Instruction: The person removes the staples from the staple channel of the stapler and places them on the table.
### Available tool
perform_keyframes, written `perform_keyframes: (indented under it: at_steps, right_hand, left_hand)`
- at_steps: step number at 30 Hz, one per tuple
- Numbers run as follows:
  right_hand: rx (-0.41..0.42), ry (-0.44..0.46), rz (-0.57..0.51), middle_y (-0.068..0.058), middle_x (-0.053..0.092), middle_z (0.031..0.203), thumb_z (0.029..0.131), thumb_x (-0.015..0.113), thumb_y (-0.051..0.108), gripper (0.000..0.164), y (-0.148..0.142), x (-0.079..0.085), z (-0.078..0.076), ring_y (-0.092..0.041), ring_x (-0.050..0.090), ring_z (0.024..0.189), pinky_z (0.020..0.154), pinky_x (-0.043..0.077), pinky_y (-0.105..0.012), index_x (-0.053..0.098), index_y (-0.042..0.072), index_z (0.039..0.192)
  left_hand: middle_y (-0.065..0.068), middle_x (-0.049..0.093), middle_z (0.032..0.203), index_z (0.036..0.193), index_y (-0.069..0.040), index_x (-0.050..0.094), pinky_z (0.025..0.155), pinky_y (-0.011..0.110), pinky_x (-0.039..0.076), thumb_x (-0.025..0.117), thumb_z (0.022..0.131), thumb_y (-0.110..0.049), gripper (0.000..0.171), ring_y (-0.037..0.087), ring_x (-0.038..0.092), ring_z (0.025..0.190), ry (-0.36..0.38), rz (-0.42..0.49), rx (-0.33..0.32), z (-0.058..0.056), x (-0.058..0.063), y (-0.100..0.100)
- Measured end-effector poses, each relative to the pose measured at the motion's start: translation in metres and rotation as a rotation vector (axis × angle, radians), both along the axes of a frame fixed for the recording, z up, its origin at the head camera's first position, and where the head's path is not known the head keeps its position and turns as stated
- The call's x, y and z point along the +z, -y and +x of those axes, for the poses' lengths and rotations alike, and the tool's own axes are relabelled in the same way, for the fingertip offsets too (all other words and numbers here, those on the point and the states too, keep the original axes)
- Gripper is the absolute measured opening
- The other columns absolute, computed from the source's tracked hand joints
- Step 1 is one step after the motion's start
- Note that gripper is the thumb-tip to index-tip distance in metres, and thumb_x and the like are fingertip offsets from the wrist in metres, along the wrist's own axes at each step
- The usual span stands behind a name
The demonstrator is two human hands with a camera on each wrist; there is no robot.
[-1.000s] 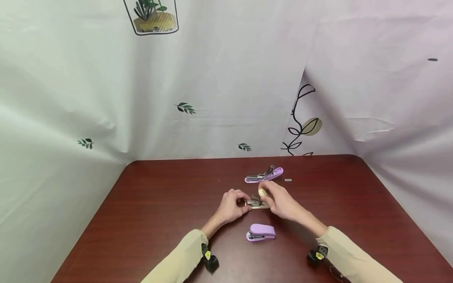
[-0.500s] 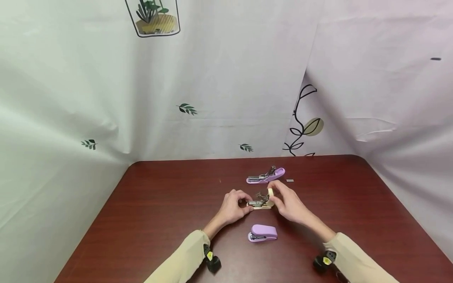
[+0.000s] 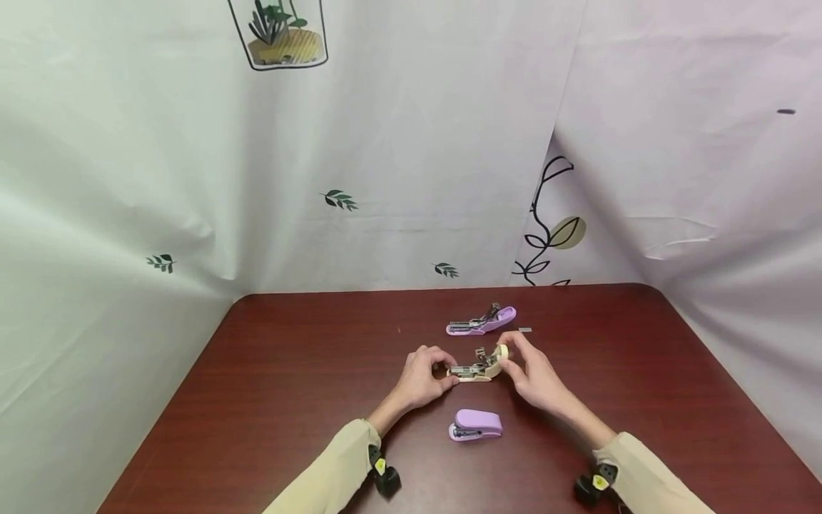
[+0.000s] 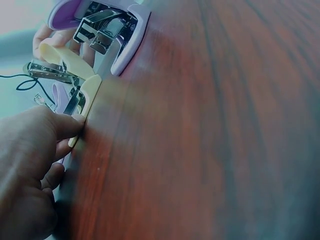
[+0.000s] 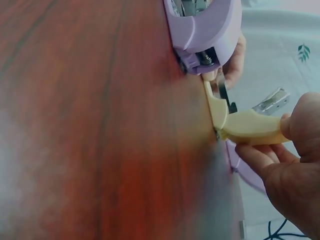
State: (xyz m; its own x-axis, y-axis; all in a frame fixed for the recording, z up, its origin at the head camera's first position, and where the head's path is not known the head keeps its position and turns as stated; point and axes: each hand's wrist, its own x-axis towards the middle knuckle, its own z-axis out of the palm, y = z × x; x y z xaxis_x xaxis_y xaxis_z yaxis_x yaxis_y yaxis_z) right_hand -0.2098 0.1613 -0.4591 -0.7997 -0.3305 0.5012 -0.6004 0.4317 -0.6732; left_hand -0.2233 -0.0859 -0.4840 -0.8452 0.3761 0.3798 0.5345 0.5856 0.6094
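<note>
A pale yellow stapler (image 3: 473,378) lies on the table, its top cover swung up and back so the metal magazine shows. My left hand (image 3: 420,376) pinches the front end of its base between thumb and fingers. At the other end, my right hand (image 3: 538,378) grips the raised cover (image 5: 252,129) between thumb and fingers. Behind it is a purple stapler (image 3: 474,331), opened wide with its metal parts exposed. Nearer the front sits a second purple stapler (image 3: 478,421), folded closed.
A small grey strip, perhaps staples (image 3: 525,330), lies behind my right hand. The dark red-brown table (image 3: 308,371) ends at a white printed cloth (image 3: 398,143) hanging behind it. Black wrist devices (image 3: 387,480) are strapped to both sleeves.
My right hand has moved right, tilting the yellow stapler's cover further back from the base. The magazine is now more exposed. My left hand holds its place on the base.
</note>
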Motion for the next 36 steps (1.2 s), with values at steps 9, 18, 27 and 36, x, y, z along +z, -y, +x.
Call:
perform_keyframes:
  at_steps: [9, 18, 27, 36]
  right_hand:
    - [0.089, 0.102, -0.146, -0.015, 0.06, 0.104, 0.088, 0.059, -0.02, 0.033, -0.011, -0.009, 0.002, -0.02, 0.063, 0.098, 0.078, 0.052, -0.022, 0.049, -0.005, 0.115]
    - [0.108, 0.142, -0.191, -0.024, 0.061, 0.108, 0.086, 0.053, -0.026, 0.03, -0.021, -0.017, 0.001, -0.009, 0.062, 0.099, 0.081, 0.051, -0.02, 0.046, -0.01, 0.11]
    - [0.046, 0.158, -0.143, -0.021, 0.063, 0.11, 0.088, 0.058, -0.021, 0.031, -0.024, -0.015, 0.006, -0.012, 0.064, 0.096, 0.078, 0.051, -0.02, 0.048, -0.007, 0.113]
    - [-0.264, -0.351, -0.035, -0.01, 0.058, 0.093, 0.076, 0.07, -0.016, 0.032, -0.01, 0.009, 0.017, -0.017, 0.054, 0.075, 0.065, 0.043, -0.019, 0.062, -0.004, 0.104]
  left_hand:
    - [-0.01, 0.064, 0.082, 0.085, -0.016, 0.075, 0.07, 0.026, 0.035, 0.084, 0.075, -0.015, 0.014, 0.01, 0.047, 0.075, 0.001, 0.003, -0.002, 0.001, -0.001, 0.0]
    - [-0.011, 0.064, 0.082, 0.085, -0.017, 0.074, 0.069, 0.025, 0.035, 0.084, 0.075, -0.014, 0.014, 0.01, 0.048, 0.075, 0.001, 0.002, -0.006, 0.0, -0.003, -0.001]
    - [-0.011, 0.064, 0.082, 0.085, -0.017, 0.075, 0.069, 0.025, 0.035, 0.084, 0.075, -0.014, 0.014, 0.011, 0.048, 0.075, 0.0, 0.001, -0.008, 0.001, -0.005, -0.002]
    - [-0.01, 0.066, 0.084, 0.086, -0.018, 0.075, 0.071, 0.027, 0.034, 0.084, 0.075, -0.016, 0.015, 0.008, 0.046, 0.075, -0.015, -0.018, -0.004, 0.0, -0.004, -0.001]
